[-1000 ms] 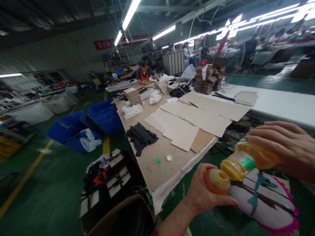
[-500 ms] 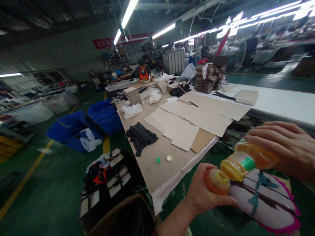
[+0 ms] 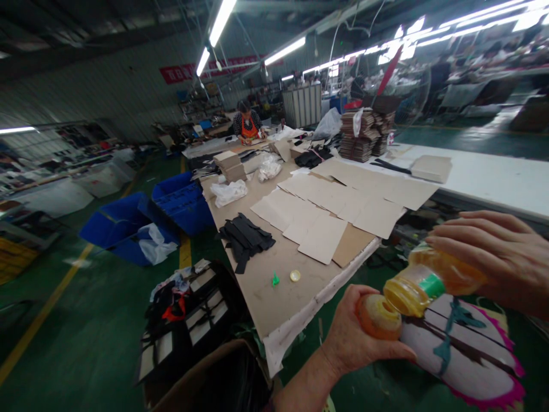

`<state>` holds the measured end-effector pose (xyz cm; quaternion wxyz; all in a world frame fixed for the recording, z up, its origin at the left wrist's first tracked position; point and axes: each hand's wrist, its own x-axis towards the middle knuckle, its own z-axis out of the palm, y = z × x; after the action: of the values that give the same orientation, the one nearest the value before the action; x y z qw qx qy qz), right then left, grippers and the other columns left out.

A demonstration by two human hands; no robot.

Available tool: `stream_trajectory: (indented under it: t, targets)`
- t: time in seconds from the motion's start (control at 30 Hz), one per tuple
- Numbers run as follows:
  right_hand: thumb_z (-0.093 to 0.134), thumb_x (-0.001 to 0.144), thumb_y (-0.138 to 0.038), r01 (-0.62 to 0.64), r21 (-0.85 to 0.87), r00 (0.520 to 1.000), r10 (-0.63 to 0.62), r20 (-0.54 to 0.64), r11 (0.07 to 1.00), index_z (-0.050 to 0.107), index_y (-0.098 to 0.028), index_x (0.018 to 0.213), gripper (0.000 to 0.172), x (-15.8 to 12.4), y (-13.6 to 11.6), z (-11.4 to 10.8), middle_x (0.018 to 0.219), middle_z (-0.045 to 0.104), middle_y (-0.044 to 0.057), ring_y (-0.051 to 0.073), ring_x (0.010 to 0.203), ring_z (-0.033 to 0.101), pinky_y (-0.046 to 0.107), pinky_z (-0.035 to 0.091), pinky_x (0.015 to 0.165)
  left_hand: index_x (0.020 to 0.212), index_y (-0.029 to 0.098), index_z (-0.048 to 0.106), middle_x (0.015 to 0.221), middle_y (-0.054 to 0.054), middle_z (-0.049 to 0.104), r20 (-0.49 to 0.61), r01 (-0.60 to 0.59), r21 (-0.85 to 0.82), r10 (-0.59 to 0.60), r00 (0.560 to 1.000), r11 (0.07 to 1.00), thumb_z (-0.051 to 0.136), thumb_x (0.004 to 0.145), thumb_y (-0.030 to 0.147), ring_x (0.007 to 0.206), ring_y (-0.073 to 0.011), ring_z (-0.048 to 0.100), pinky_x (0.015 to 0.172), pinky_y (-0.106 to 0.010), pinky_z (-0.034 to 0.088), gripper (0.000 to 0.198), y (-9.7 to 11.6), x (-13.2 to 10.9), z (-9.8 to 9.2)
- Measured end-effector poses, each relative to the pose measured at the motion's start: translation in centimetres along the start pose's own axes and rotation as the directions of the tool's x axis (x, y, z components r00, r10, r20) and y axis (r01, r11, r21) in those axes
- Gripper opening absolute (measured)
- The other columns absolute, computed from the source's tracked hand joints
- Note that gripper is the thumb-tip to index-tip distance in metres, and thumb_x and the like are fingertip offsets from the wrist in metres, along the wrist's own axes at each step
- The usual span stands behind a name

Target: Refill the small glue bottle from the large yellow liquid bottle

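Observation:
At the lower right, my left hand (image 3: 355, 337) is wrapped round a small orange bottle (image 3: 377, 317) with an open top. My right hand (image 3: 493, 252) grips a larger clear bottle (image 3: 446, 280) of yellow-orange liquid, tilted nearly on its side. Its mouth is right at the small bottle's opening; whether liquid flows cannot be made out. Near the table's front corner lie a green nozzle cap (image 3: 275, 279) and a round pale yellow cap (image 3: 295, 276).
Beige sheets (image 3: 321, 234), black strips (image 3: 246, 237) and plastic bags cover parts of the table (image 3: 266, 309). Blue bins (image 3: 124, 226) and a filled box (image 3: 189, 320) stand left. A cushion with pink trim (image 3: 467, 349) is below my hands. A person (image 3: 247, 123) works at the far end.

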<state>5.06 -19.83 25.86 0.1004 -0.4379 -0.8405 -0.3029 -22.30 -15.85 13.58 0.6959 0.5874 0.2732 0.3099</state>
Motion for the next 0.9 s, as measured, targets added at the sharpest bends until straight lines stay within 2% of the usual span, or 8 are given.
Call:
stream_trajectory:
  t: [0.27, 0.4, 0.53, 0.9]
  targets:
    - [0.045, 0.093, -0.017, 0.017, -0.021, 1.0, -0.017, -0.002, 1.0, 0.058, -0.018, 0.121, 0.031, 0.25, 0.02, -0.11, 0.114, 0.07, 0.013, 0.031, 0.102, 0.064, 0.05, 0.045, 0.093, 0.109, 0.024, 0.055, 0.102, 0.0, 0.065, 0.022, 0.027, -0.086, -0.025, 0.999, 0.996, 0.099, 0.039, 0.033, 0.087, -0.0151, 0.059, 0.083, -0.032, 0.051, 0.083, 0.16, 0.18, 0.24]
    - [0.046, 0.093, -0.019, 0.021, -0.029, 1.0, -0.021, -0.003, 0.999, 0.058, -0.019, 0.121, 0.03, 0.19, 0.07, -0.16, 0.113, 0.07, 0.013, 0.03, 0.102, 0.064, 0.049, 0.046, 0.093, 0.109, 0.024, 0.055, 0.106, -0.002, 0.066, 0.005, 0.026, -0.009, -0.026, 1.0, 1.0, 0.099, 0.037, 0.037, 0.091, -0.0178, 0.061, 0.084, -0.033, 0.052, 0.085, 0.09, 0.12, 0.24]
    - [0.043, 0.094, -0.021, 0.013, -0.033, 1.0, -0.013, 0.001, 0.999, 0.057, -0.02, 0.121, 0.03, 0.14, 0.05, -0.2, 0.113, 0.07, 0.012, 0.03, 0.101, 0.064, 0.05, 0.045, 0.093, 0.111, 0.024, 0.054, 0.107, -0.002, 0.066, 0.016, 0.021, -0.046, -0.02, 1.0, 0.999, 0.099, 0.039, 0.037, 0.091, -0.0176, 0.061, 0.084, -0.033, 0.053, 0.086, -0.06, 0.02, 0.31]
    - [0.044, 0.091, -0.014, 0.032, -0.052, 0.999, -0.032, -0.001, 0.998, 0.057, -0.018, 0.121, 0.033, 0.17, 0.14, -0.39, 0.111, 0.07, 0.013, 0.032, 0.101, 0.063, 0.051, 0.045, 0.092, 0.11, 0.025, 0.057, 0.107, -0.001, 0.066, -0.009, -0.013, 0.038, 0.014, 1.0, 0.999, 0.099, 0.038, 0.038, 0.093, -0.0183, 0.06, 0.086, -0.033, 0.051, 0.084, -0.3, 0.11, 0.26]
